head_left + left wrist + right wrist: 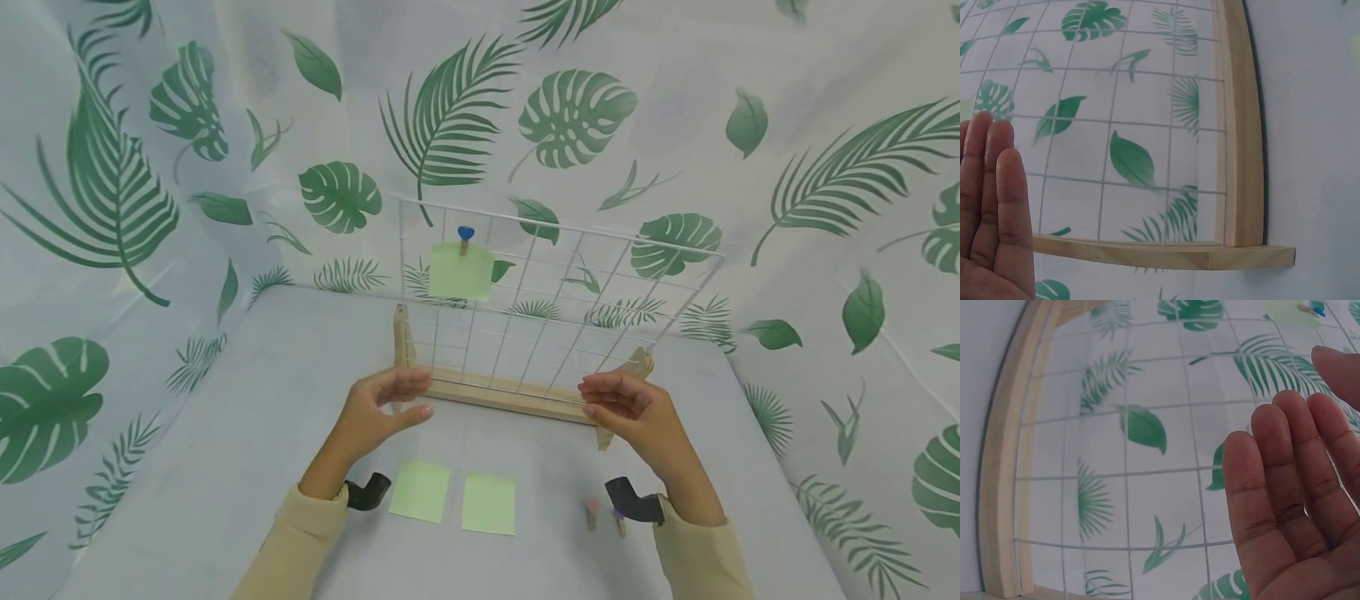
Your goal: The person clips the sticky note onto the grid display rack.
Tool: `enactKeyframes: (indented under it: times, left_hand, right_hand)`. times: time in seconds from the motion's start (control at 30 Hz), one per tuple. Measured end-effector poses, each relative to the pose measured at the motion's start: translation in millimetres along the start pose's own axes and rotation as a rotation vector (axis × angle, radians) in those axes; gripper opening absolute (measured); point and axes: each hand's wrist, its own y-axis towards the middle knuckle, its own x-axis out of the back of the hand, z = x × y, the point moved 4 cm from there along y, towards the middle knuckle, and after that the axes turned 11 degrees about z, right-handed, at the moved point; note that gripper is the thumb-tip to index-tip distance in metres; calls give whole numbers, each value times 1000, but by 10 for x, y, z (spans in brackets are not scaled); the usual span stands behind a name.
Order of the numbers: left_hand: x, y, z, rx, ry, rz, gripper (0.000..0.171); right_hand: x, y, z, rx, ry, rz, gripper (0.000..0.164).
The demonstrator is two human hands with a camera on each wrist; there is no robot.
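1. Two hands are empty: the left grip [378,408] and right grip [637,408] have fingers extended, thumbs apart, before the wire grid [534,321]; contact with it cannot be told.
2. One knock from either side could rock the grid in its wooden stand [510,402] or slide both along the table [300,358].
3. One blue heart clip [466,235] pins the upper green note [459,277] high on the grid's left; a jolt might let the paper swing or drop.
4. Two loose notes, left [420,492] and right [489,504], lie flat between the forearms; a dragging sleeve [300,529] could shift them.
5. Two small pegs, pink [592,514] and purple [619,525], lie by the right wrist; its black mount [633,502] partly covers the purple one and could bump it.
6. Leaf-print sheeting [675,50] hangs behind, possibly limiting backward tilt.
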Motion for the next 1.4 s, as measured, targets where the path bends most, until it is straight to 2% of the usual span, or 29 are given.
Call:
enactKeyframes:
  times: [0.4,0.63,1.03,1.4]
  left_hand:
    - [-39,-74,129,42,-15,8,39]
    - [-66,-110,201,63,-15,18,37]
    - [-107,-215,317,92,-44,23,37]
    - [-145,-303,446,118,-63,11,37]
  right_hand:
    - [-3,-87,-100,-11,-30,-18,27]
    - [-2,-140,-166,-2,5,-23,27]
    - [-3,-231,-311,-43,0,-36,29]
    - [-19,-318,-396,-61,18,-52,23]
